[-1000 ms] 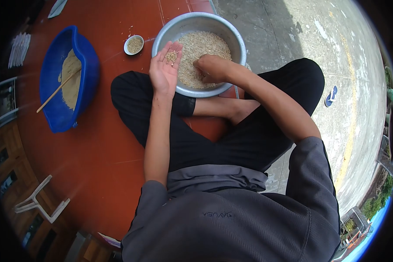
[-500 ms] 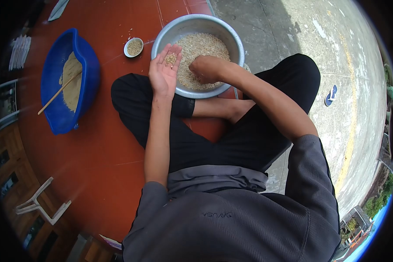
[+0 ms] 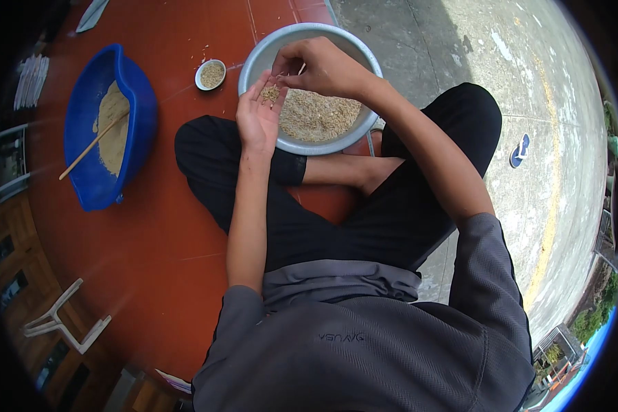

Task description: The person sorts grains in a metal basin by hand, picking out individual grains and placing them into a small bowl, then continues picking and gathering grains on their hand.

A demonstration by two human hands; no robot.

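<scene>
My left hand (image 3: 257, 120) is palm up at the near left rim of a round metal basin (image 3: 372, 62). A small heap of grains (image 3: 270, 93) rests on its loosely curved fingers. Over the basin, my right hand (image 3: 316, 67) has its thumb and fingertips pinched together just above the left fingers; what they hold, if anything, is too small to make out. Pale husked grain (image 3: 319, 117) covers the basin's bottom, partly hidden by my right hand.
A small white bowl of grain (image 3: 211, 75) stands left of the basin. Farther left is a blue tub (image 3: 141, 117) with tan powder and a wooden stick (image 3: 89, 149). My crossed legs are below the basin. A sandal (image 3: 520, 151) lies on the concrete at right.
My right hand has risen from the grain in the basin and moved up and left to the fingers of my left hand. My left hand has stayed nearly still.
</scene>
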